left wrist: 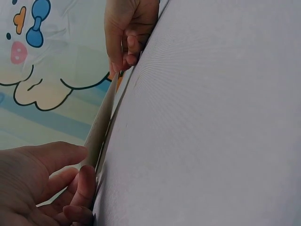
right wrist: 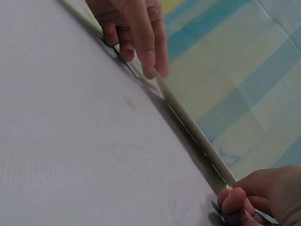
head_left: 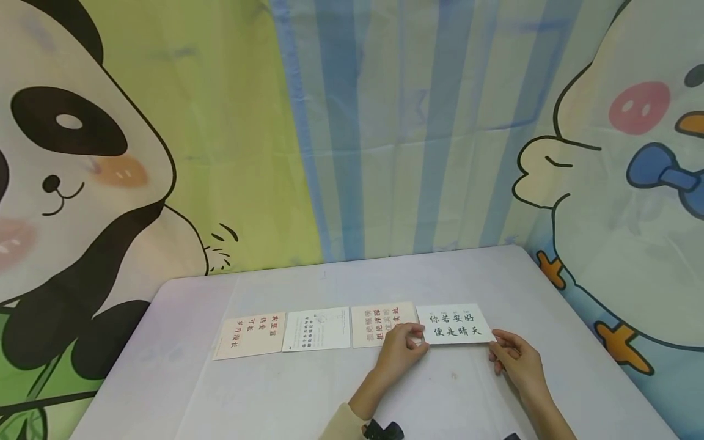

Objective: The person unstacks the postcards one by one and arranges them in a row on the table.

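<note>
A white card (head_left: pixel 453 324) with two lines of black handwritten characters is at the right end of a row of cards. My left hand (head_left: pixel 400 348) pinches its lower left corner between thumb and fingers, and my right hand (head_left: pixel 518 362) pinches the lower right corner. Both wrist views show the card edge-on, its near edge (right wrist: pixel 190 125) tilted slightly up with a shadow below. Beside it lies a cream card (head_left: pixel 364 327) with reddish-brown characters, partly covered by my left fingers.
Further left in the row lie a white card (head_left: pixel 316 330) with small print and a drawing, and a cream card (head_left: pixel 250 336) with brown characters. All are on a white-covered table (head_left: pixel 264 397). A cartoon-printed curtain (head_left: pixel 385 122) hangs behind it.
</note>
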A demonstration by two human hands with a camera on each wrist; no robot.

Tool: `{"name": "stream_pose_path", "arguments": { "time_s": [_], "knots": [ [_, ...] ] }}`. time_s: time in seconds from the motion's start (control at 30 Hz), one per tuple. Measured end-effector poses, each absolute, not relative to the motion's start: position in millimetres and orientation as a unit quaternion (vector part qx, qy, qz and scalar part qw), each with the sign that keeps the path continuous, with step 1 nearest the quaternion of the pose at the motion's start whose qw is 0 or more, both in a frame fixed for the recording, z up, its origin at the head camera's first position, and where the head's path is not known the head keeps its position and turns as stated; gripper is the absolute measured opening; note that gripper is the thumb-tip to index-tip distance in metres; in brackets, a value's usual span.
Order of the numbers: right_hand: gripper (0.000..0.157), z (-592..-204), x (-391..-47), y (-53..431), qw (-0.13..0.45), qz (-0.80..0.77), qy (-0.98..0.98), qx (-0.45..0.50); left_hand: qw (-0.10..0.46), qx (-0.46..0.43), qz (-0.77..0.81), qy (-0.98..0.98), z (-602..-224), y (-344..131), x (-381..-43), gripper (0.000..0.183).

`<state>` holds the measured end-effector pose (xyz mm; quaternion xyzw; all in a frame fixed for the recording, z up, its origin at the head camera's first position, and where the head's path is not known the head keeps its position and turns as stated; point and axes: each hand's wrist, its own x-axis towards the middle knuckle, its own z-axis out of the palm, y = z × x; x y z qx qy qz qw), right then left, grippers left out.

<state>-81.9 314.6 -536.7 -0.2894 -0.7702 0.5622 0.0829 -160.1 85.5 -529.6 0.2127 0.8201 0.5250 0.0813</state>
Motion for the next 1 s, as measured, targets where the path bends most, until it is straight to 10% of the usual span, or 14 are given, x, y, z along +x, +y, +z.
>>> {"name": "stream_pose_path", "arguments": {
  "time_s": [1.0],
  "knots": [
    [0.044,-533.1,-82.5,318.4,0.068,0.576,-0.757,-0.3,0.093,0.209,0.555,0.8,-527.8,84.7,-156.7,0.022]
  ]
}}
